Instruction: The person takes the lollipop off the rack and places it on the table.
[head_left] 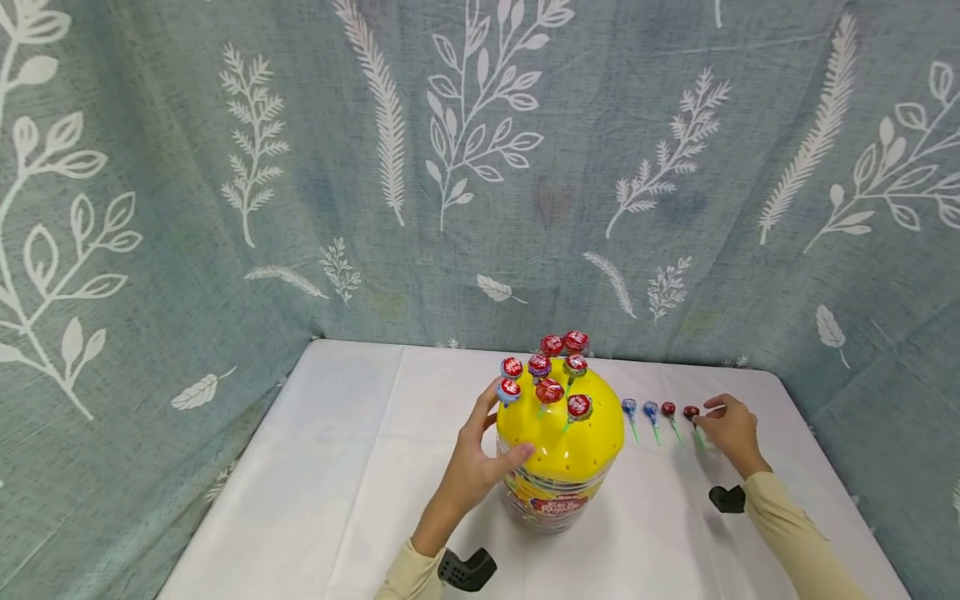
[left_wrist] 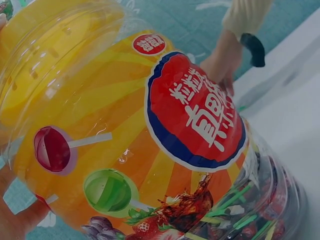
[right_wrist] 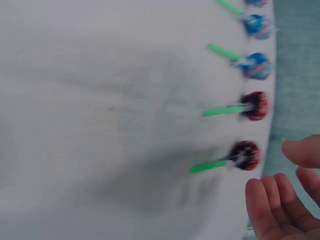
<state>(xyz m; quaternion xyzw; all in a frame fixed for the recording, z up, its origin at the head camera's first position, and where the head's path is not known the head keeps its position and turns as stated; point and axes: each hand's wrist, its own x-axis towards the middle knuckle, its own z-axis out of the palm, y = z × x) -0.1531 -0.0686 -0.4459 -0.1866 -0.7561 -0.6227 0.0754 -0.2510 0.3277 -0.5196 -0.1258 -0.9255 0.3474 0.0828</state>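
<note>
I can see the left hand (head_left: pixel 478 463) at the nine o'clock side, grasping a clear plastic jar with a domed yellow lid (head_left: pixel 572 460); eight round, shiny-wrapped lollipops (head_left: pixel 550 391) stand in its top. At three o'clock lie four green-stemmed lollipops (head_left: pixel 650 409), blue then dark red, the right hand (head_left: pixel 731 429), fingers loosely released, just beside the last.

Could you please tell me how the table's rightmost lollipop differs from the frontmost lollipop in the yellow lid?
The rightmost lollipop lies on the white table; the frontmost lollipop stands stick-down in the yellow lid. The rightmost lollipop shows most of its stick, the frontmost lollipop only a short part. The right hand is near the rightmost lollipop, not the frontmost one. Both have reddish wrapped heads and green sticks.
</note>
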